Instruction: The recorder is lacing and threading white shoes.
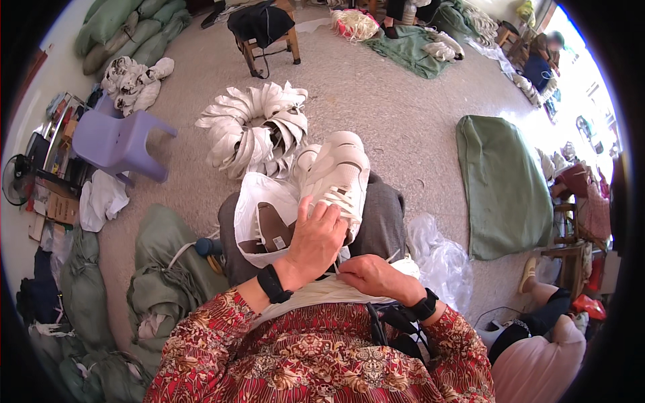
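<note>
A white lace-up sneaker (338,168) rests sole-down across my lap with its toe pointing away from me. My left hand (314,243) lies over its lacing, the fingers bent and closed on the shoe and its white laces. Close by the heel, my right hand (376,277) is closed in a pinch at a thin pale shoelace; its fingertips partly hide the strand. A second white shoe upper with a brown lining (272,227) lies left of the sneaker. Beyond, part of another white shoe (306,161) shows. A bundle of white strands (302,297) crosses my lap.
Ahead on the floor stands a ring of stacked white shoe uppers (259,127). A purple plastic stool (121,141) and stuffed green sacks (168,262) are to the left. A flat green sack (504,188) and clear plastic (440,258) lie right. Other people sit nearby.
</note>
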Available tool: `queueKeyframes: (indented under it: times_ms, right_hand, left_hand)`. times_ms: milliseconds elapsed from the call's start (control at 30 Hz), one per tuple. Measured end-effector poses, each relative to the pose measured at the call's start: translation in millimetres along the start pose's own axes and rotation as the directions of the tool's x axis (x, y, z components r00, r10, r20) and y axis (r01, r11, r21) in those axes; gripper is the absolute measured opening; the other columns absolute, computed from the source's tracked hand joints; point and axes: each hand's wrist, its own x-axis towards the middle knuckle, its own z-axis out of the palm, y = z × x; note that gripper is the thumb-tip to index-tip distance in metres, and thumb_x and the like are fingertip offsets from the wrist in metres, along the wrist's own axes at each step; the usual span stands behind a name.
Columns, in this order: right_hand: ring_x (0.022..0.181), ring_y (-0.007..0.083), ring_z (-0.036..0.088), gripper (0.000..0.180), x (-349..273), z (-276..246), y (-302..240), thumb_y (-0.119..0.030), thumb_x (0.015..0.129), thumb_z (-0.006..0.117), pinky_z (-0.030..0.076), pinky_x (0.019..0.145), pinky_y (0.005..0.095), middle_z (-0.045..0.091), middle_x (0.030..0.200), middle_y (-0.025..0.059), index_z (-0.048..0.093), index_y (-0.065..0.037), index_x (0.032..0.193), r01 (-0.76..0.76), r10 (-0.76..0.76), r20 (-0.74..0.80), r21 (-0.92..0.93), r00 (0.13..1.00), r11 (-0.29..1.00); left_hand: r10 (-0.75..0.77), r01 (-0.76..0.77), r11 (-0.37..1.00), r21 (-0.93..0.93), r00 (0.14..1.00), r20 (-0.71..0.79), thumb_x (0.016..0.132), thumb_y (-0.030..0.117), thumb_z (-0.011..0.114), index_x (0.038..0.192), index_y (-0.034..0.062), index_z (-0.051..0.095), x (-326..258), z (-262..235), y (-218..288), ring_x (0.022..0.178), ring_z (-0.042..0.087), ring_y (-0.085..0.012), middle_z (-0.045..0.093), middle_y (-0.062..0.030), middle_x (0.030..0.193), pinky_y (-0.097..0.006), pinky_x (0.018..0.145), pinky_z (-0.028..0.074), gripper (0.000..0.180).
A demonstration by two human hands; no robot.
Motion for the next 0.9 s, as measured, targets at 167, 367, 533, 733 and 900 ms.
queueKeyframes:
  times_ms: [167, 367, 533, 733, 900]
  right_hand:
    - [0.078, 0.0417, 0.065, 0.019, -1, -2, 4, -0.019, 0.091, 0.064, 0.051, 0.071, 0.0485, 0.068, 0.083, 0.0219, 0.069, 0.0, 0.091, 0.008, -0.008, 0.007, -0.016, 1.0, 1.0]
    - [0.071, 0.0351, 0.067, 0.017, -20, -25, -1, -0.014, 0.092, 0.064, 0.051, 0.065, 0.0427, 0.069, 0.08, 0.0194, 0.07, 0.002, 0.095, -0.107, 0.116, -0.089, 0.093, 0.989, 0.99]
    - [0.067, 0.0115, 0.061, 0.02, -43, -43, -11, -0.013, 0.098, 0.061, 0.049, 0.062, 0.0278, 0.066, 0.073, 0.0062, 0.072, 0.002, 0.103, -0.269, 0.327, -0.13, 0.333, 0.936, 0.904]
    - [0.069, 0.0092, 0.06, 0.021, -52, -43, -6, -0.013, 0.097, 0.06, 0.048, 0.062, 0.0258, 0.065, 0.073, 0.0042, 0.073, 0.003, 0.102, -0.338, 0.415, -0.112, 0.409, 0.903, 0.847]
    - [0.069, 0.0077, 0.059, 0.021, -55, -53, -8, -0.012, 0.096, 0.059, 0.047, 0.062, 0.0252, 0.064, 0.072, 0.0024, 0.073, 0.003, 0.1, -0.311, 0.402, -0.127, 0.443, 0.907, 0.841]
  left_hand:
    - [0.016, -0.02, 0.99, 0.138, 1.0, 0.027, 0.082, 0.014, 0.061, 0.088, 0.0086, 0.067, 4, 10, 1, 0.103, 0.053, -0.0248, 0.057, -0.0083, 0.1, -0.052, 0.11, 0.03, 0.01]
    - [0.058, -0.058, 0.998, 0.003, 0.996, -0.068, 0.083, 0.01, 0.064, 0.091, 0.0081, 0.067, -1, 0, -5, 0.094, 0.059, -0.0244, 0.06, -0.0066, 0.092, -0.053, 0.11, 0.032, 0.008]
    - [-0.313, 0.408, 0.403, -0.819, 0.903, 0.296, 0.09, 0.003, 0.061, 0.099, 0.0041, 0.068, -20, -51, -16, 0.082, 0.064, -0.0134, 0.066, -0.0022, 0.089, -0.04, 0.1, 0.044, 0.011]
    - [-0.399, 0.559, 0.544, -0.626, 0.829, 0.393, 0.094, 0.005, 0.058, 0.103, 0.0037, 0.069, -37, -108, -51, 0.076, 0.063, -0.0138, 0.067, -0.0034, 0.084, -0.037, 0.09, 0.046, 0.014]
    - [-0.24, 0.256, 0.959, -0.122, 0.962, 0.129, 0.089, 0.001, 0.061, 0.099, 0.0029, 0.07, -61, -117, -69, 0.072, 0.062, -0.0292, 0.067, -0.0107, 0.078, -0.04, 0.091, 0.044, 0.014]
